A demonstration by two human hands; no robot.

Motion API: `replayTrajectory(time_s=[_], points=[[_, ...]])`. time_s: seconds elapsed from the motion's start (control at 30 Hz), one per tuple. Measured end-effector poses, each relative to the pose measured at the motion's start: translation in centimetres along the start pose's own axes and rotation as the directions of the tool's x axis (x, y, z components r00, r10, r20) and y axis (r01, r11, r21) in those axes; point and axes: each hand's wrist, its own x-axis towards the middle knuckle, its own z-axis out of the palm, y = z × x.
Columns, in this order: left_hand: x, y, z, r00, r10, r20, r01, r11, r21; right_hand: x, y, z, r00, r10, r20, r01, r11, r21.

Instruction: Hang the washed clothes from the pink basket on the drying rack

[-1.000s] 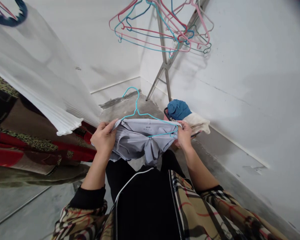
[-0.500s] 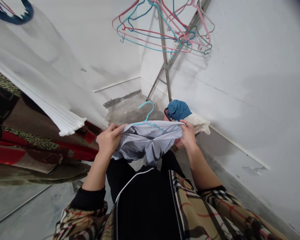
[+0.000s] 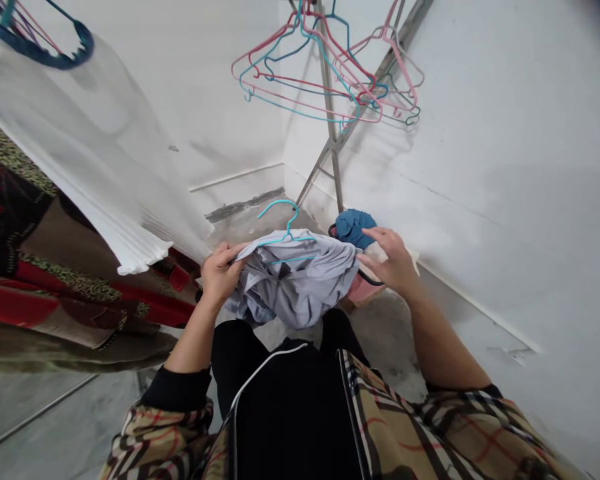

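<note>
— What is the person in the plaid jacket doing there in the corner?

— Standing over a pale grey garment [image 3: 300, 280] that is sitting on a light blue hanger [image 3: 286, 230], hook pointing up and away. The left hand [image 3: 220, 272] is pinching the garment's left end, fingers closed on the bunched cloth. The right hand [image 3: 393, 261] is hovering just off the garment's right end, fingers spread and holding nothing.

— So only one side is being gripped?

— Yes, and that looks like the risk. With the right end unsupported, the hanger is likely to tip and the slack cloth could slide off toward the concrete floor [image 3: 395, 333].

— What is lying behind it?

— A basket [image 3: 365, 283] with a blue cloth [image 3: 356, 227] heaped on top, against the right wall. Farther off, a metal rack [image 3: 330, 133] is carrying a cluster of empty pink and blue hangers [image 3: 325, 73].

— And on the left?

— A white pleated garment [image 3: 80, 160] is hanging near, with a red and brown patterned one [image 3: 40, 267] beneath it. The hook could snag on either if the hanger swings that way.
</note>
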Motion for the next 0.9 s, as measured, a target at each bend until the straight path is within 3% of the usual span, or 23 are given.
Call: replayTrajectory(time_s=[0.1, 0.17, 0.37, 0.47, 0.57, 0.63, 0.73, 0.83, 0.9], points=[[0.6, 0.9, -0.2, 0.999, 0.033, 0.013, -0.032, 0.999, -0.028, 1.3, 0.2, 0.8, 0.974, -0.099, 0.205, 0.1, 0.995, 0.005], [0.9, 1.4, -0.4, 0.999, 0.04, -0.009, -0.04, 0.998, -0.041, 1.7, -0.1, 1.1, 0.954, -0.143, 0.264, 0.119, 0.987, 0.103], [1.8, 4.0, -1.1, 0.986, 0.118, -0.115, -0.119, 0.993, -0.004, 2.2, -1.8, 0.6, 0.989, -0.108, 0.103, 0.086, 0.976, 0.2], [1.9, 6.1, -1.2, 0.965, 0.24, -0.105, -0.241, 0.971, 0.002, 2.5, -2.7, 0.2, 0.993, -0.118, 0.016, 0.114, 0.978, 0.173], [1.8, 7.1, -1.1, 0.917, 0.387, -0.093, -0.391, 0.92, -0.027, 2.6, -3.2, -0.2, 0.989, -0.142, -0.051, 0.147, 0.98, 0.131], [2.0, 6.6, -1.3, 0.894, 0.414, -0.168, -0.423, 0.906, -0.02, 2.5, -3.1, -0.8, 0.987, -0.128, -0.095, 0.139, 0.983, 0.121], [2.8, 4.7, -1.9, 0.905, 0.328, -0.27, -0.33, 0.943, 0.04, 2.3, -2.7, -2.1, 0.986, -0.094, -0.138, 0.114, 0.982, 0.147], [3.7, 3.1, -2.8, 0.949, 0.245, -0.198, -0.241, 0.969, 0.047, 2.2, -2.3, -3.2, 0.988, -0.051, -0.148, 0.075, 0.985, 0.158], [4.0, 2.7, -3.4, 0.96, 0.246, -0.131, -0.246, 0.969, 0.022, 2.2, -2.2, -3.6, 0.99, -0.011, -0.143, 0.033, 0.988, 0.154]])
